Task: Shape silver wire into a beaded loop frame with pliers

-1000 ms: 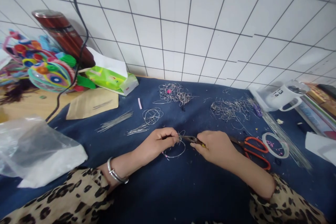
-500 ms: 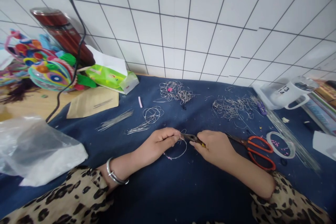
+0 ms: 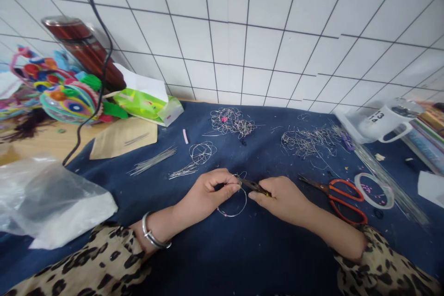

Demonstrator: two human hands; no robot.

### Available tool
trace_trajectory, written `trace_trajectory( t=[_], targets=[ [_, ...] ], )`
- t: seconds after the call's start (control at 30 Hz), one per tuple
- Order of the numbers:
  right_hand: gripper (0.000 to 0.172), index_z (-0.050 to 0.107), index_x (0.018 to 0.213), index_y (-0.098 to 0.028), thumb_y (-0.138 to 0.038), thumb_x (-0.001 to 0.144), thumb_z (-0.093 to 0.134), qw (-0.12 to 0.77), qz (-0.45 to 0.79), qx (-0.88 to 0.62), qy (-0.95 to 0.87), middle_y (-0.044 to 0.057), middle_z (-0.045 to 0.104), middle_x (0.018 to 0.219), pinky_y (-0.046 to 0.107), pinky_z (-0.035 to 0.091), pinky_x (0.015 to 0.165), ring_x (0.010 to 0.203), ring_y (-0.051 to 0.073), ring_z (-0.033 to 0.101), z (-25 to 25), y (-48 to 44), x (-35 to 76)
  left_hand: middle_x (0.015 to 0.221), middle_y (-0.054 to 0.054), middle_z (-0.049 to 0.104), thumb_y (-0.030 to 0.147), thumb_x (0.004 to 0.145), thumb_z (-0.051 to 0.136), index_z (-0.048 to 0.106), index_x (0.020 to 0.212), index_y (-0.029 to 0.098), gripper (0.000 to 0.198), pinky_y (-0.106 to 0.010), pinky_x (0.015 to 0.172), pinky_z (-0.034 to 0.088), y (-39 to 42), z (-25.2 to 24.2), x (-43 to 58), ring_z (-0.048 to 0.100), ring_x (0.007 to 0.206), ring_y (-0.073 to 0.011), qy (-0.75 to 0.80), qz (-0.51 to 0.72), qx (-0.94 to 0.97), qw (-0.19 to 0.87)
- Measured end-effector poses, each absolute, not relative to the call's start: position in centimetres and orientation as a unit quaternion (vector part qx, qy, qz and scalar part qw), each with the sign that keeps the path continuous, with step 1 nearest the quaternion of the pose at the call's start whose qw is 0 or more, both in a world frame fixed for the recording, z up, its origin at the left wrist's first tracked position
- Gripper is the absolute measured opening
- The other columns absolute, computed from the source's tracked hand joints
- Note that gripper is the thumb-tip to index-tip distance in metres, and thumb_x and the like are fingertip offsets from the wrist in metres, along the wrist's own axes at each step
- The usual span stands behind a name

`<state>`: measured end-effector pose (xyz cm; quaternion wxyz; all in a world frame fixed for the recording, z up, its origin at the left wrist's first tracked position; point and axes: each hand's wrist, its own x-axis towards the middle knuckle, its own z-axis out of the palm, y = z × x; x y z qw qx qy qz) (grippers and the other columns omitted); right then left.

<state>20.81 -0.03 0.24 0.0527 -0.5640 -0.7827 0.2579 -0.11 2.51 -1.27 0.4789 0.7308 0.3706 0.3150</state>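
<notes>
My left hand pinches a thin silver wire hoop between thumb and forefinger. The hoop hangs below the fingertips, with small pink beads on its lower left and loops of fine wire at its top. My right hand is closed round the handles of dark-jawed pliers, parts of which show yellow. The pliers' tips point left and meet the wire beside my left fingertips; whether the jaws grip it is too small to tell. Orange-handled scissors lie right of my right hand.
Tangled wire piles and coiled wire pieces lie on the blue cloth. Straight wires are at left, near a plastic bag. At right are a clear ring dish with pink beads and a white mug.
The pliers have tilted, their handle end dropping slightly, and my right hand has shifted a little down and left. The hoop hangs slightly lower. My left hand still pinches it.
</notes>
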Motion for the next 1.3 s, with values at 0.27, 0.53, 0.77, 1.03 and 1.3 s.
trace_trajectory(
  t=[0.27, 0.53, 0.77, 1.03, 1.3],
  targets=[
    [0.034, 0.047, 0.063, -0.018, -0.045, 0.083, 0.044, 0.046, 0.164, -0.545, -0.821, -0.002, 0.054, 0.063, 0.023, 0.022, 0.051, 0.056, 0.009, 0.045, 0.10, -0.19, 21.06, 0.067, 0.000, 0.052, 0.023, 0.082, 0.054, 0.061, 0.073, 0.013, 0.015, -0.022, 0.059, 0.038, 2.54, -1.25, 0.04, 0.047, 0.062, -0.0099, 0.374, 0.294, 0.724, 0.499],
    [0.031, 0.053, 0.068, -0.019, -0.043, 0.084, 0.043, 0.026, 0.094, -0.546, -0.832, 0.001, 0.059, 0.067, 0.025, 0.020, 0.052, 0.057, 0.011, 0.049, 0.10, -0.44, 20.92, 0.067, 0.000, 0.053, 0.024, 0.082, 0.053, 0.061, 0.075, 0.014, 0.014, -0.022, 0.057, 0.038, 2.49, -1.39, 0.27, 0.047, 0.061, -0.0101, 0.397, 0.282, 0.723, 0.490],
    [0.034, 0.051, 0.064, -0.020, -0.045, 0.084, 0.042, 0.032, 0.119, -0.560, -0.819, -0.002, 0.057, 0.062, 0.025, 0.018, 0.050, 0.052, 0.009, 0.046, -0.07, -0.50, 20.71, 0.065, 0.001, 0.051, 0.021, 0.083, 0.053, 0.061, 0.074, 0.014, 0.014, -0.024, 0.061, 0.037, 2.55, -1.52, 0.00, 0.048, 0.063, -0.0107, 0.376, 0.310, 0.757, 0.434],
    [0.035, 0.052, 0.066, -0.019, -0.045, 0.085, 0.041, 0.049, 0.096, -0.569, -0.815, -0.001, 0.057, 0.064, 0.025, 0.020, 0.051, 0.055, 0.010, 0.047, -0.35, -0.72, 20.54, 0.072, -0.001, 0.052, 0.026, 0.088, 0.047, 0.063, 0.082, 0.015, 0.021, -0.025, 0.064, 0.038, 2.71, -1.52, -0.17, 0.048, 0.067, -0.0119, 0.360, 0.300, 0.746, 0.473],
    [0.034, 0.053, 0.066, -0.018, -0.044, 0.085, 0.041, 0.055, 0.101, -0.568, -0.815, 0.000, 0.056, 0.064, 0.025, 0.021, 0.051, 0.055, 0.010, 0.047, -0.22, -0.56, 20.66, 0.075, -0.002, 0.054, 0.027, 0.090, 0.040, 0.061, 0.087, 0.015, 0.025, -0.026, 0.067, 0.040, 2.96, -1.41, -0.31, 0.049, 0.070, -0.0133, 0.340, 0.300, 0.764, 0.459]
  ],
)
